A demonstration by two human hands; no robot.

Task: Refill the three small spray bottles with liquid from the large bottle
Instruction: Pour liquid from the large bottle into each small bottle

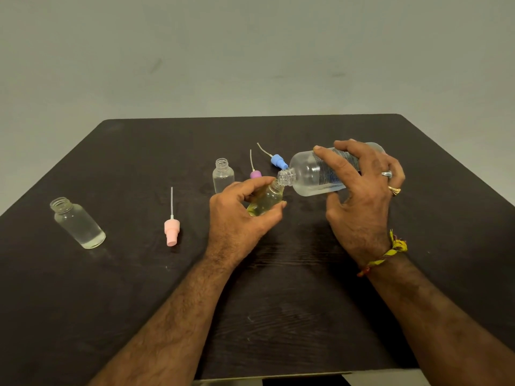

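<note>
Right hand [362, 196] is wrapped around the large bottle [315, 174], fingers curled over the top of its body, thumb underneath; bottle is tipped nearly horizontal, uncapped neck pointing to 9 o'clock. Its mouth sits right at the mouth of the tilted small bottle [266, 203], which the left hand [239, 215] grips between thumb and curled fingers, just above the tabletop [278, 302] near centre. That small bottle is angled with its neck toward 1 o'clock and shows yellowish liquid inside; can't tell whether liquid is flowing at the mouths. Clear liquid pools along the lower side of the large bottle. Second small bottle [223, 175] stands upright, uncapped, at 11 o'clock from the left hand, just beside it; fill level not readable. Third small bottle [78, 222] stands upright, uncapped, well apart at 9 o'clock near the left edge, a shallow layer of clear liquid at its base. Pink spray cap [171, 231] lies between that bottle and the left hand, dip tube pointing to 12 o'clock. Purple spray cap [255, 174] lies at 12 o'clock just behind the left hand's fingers, tube pointing away. Blue spray cap [278, 160] lies just beside the large bottle's neck at its 11 o'clock, tube curving toward 11. Right hand wears two rings and a yellow thread wristband [387, 253].
</note>
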